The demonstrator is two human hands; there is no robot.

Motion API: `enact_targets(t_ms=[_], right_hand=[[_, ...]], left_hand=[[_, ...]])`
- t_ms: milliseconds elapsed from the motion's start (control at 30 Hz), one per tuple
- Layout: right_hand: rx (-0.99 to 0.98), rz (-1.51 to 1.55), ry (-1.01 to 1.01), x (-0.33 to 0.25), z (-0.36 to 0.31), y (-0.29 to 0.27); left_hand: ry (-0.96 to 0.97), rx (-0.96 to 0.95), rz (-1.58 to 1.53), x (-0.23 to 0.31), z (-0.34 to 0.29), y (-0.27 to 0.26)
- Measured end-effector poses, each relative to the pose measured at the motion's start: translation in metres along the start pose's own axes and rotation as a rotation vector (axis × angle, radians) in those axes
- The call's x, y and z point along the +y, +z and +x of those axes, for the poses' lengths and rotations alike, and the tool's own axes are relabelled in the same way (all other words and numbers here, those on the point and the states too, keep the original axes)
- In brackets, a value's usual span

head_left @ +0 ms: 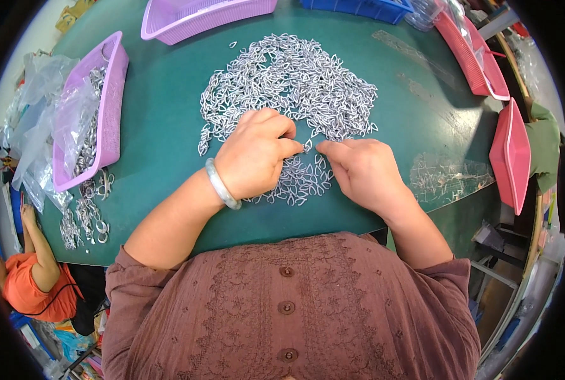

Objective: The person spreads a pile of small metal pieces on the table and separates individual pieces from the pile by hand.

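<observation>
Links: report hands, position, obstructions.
Left hand, right hand: either side of a link, grip unclear. Big pile close beyond, small pile nearer. Neither covers it.

2 hands [254, 155] [368, 171], 1 bangle [218, 183], 3 buttons [287, 272] [287, 308] [288, 355], 1 table [168, 88], 1 co-worker [38, 291]. 2 heaps [282, 82] [298, 182] of links, too many to count; 1 lone link [233, 44] beside the larger. 2 lilac baskets [119, 82] [213, 22], 1 blue basket [358, 7], 2 pink baskets [463, 54] [511, 155].
</observation>
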State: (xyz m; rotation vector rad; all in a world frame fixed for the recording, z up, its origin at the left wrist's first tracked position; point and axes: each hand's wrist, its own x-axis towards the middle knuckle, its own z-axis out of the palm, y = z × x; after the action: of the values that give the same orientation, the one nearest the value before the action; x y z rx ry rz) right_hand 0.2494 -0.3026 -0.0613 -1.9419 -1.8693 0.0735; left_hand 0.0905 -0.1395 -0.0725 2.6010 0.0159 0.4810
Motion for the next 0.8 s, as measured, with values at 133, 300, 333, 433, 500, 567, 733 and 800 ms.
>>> enact_targets(t_ms=[133,300,333,433,500,567,733,800], right_hand=[[-0.004,0.025,0.055,-0.001,0.007,0.005],[-0.066,-0.078,0.031,0.002,0.014,0.009],[-0.050,-0.094,0.002,0.002,0.014,0.010],[-0.047,-0.039,0.012,0.001,0.015,0.008],[-0.112,-0.029,0.068,-0.002,0.016,0.003],[-0.178,-0.019,0.123,-0.002,0.016,0.002],[-0.137,0.008,0.095,-0.002,0.016,0.002],[-0.159,0.005,0.123,-0.004,0.017,0.001]], left_hand=[[0.014,-0.030,0.002,-0.002,0.000,-0.002],[0.007,-0.022,-0.007,-0.001,0.000,-0.003],[0.006,-0.021,-0.008,0.000,0.000,-0.003],[-0.002,0.024,-0.020,0.001,0.000,-0.002],[0.017,-0.033,0.015,0.001,0.000,-0.001],[0.018,-0.036,0.032,0.001,-0.001,-0.002],[0.035,-0.030,0.040,0.001,-0.001,-0.001],[0.035,-0.028,0.038,0.001,-0.001,-0.001]])
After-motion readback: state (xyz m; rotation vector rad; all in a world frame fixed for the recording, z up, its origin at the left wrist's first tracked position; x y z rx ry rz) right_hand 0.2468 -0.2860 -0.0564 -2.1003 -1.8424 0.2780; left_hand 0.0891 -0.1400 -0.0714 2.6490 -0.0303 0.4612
